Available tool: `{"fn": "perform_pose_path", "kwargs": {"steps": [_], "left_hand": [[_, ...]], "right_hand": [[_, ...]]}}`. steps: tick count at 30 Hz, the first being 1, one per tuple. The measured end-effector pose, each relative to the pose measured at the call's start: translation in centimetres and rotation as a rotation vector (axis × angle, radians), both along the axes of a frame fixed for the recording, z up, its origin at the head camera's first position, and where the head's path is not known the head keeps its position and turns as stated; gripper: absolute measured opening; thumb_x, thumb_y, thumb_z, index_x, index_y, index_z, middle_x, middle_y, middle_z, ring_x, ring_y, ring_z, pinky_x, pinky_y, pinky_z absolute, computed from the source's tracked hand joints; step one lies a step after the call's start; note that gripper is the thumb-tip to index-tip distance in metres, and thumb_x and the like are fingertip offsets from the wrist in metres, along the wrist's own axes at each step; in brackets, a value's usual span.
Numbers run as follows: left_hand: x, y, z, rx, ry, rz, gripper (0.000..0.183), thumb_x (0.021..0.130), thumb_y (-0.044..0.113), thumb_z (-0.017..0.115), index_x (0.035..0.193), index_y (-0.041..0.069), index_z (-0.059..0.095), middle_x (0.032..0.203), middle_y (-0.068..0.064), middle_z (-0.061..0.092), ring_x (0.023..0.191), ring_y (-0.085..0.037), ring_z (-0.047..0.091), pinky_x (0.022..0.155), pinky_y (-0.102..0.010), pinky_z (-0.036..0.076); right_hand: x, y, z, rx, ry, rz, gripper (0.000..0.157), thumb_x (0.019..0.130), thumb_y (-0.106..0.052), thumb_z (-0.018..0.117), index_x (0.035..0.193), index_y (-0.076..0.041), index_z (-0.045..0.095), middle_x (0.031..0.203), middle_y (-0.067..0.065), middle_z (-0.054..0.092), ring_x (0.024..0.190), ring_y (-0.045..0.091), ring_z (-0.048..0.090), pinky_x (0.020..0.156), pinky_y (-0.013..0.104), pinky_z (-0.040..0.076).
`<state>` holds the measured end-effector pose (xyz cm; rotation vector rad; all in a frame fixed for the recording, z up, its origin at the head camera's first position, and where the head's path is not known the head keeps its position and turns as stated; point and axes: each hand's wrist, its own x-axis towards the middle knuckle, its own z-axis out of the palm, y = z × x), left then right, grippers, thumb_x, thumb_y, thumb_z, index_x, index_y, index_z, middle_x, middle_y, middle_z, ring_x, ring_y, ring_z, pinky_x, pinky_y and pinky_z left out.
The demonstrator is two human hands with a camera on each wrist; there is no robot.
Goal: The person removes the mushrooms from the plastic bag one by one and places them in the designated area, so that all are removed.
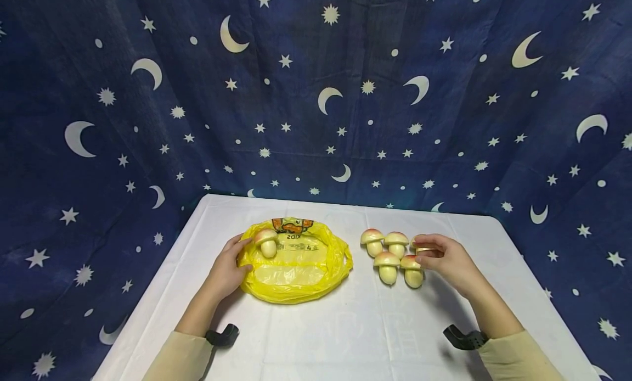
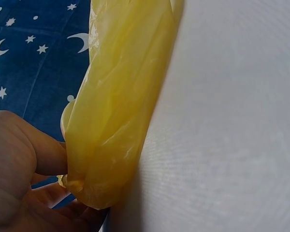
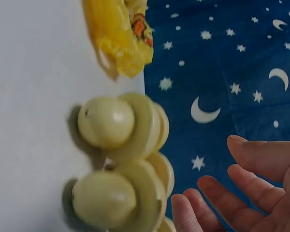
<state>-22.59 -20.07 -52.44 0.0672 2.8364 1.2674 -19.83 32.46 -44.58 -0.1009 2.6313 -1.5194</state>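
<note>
A yellow plastic bag (image 1: 296, 293) lies spread with its mouth up, a cartoon print inside its far edge. One toy mushroom (image 1: 269, 246), pale with a reddish cap, rests in its left part. At the bag's left rim my left hand (image 1: 226, 268) holds the plastic between thumb and fingers; the left wrist view shows the bag's folded side (image 2: 118, 106) by them. Several similar mushrooms (image 1: 387, 267) sit grouped right of the bag. My right hand (image 1: 450, 261) hovers over the group's right side, partly covering the far-right mushroom. Its fingers (image 3: 222, 200) are spread and hold nothing.
Everything stands on a white-covered table (image 1: 326, 342). A dark blue curtain (image 1: 296, 95) with moons and stars surrounds the back and sides. Each wrist carries a black band mount (image 1: 465, 337).
</note>
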Motion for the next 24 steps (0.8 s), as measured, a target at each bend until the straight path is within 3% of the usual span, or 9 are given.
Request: {"fn": "perform_pose_path", "kwargs": {"steps": [12,24], "left_hand": [[-0.2,0.0,0.0,-0.009,0.004,0.0,0.067,0.096,0.0,0.069,0.16,0.005,0.048,0.177,-0.016,0.027,0.163,-0.045,0.029,0.133,-0.064,0.026],[-0.1,0.1,-0.2,-0.008,0.004,0.008,0.067,0.096,-0.001,0.069,0.16,0.005,0.049,0.177,-0.015,0.027,0.163,-0.044,0.029,0.133,-0.063,0.027]], "right_hand": [[-0.9,-5.2,0.3,-0.097,-0.003,0.038,0.053,0.095,0.0,0.076,0.144,0.008,0.058,0.143,0.033,0.064,0.111,0.018,0.073,0.084,0.02,0.063],[-2.4,-12.0,-0.7,-0.151,-0.021,0.123,0.048,0.092,0.0,0.078,0.138,0.004,0.065,0.138,0.028,0.068,0.113,0.029,0.073,0.087,0.022,0.063]]}}
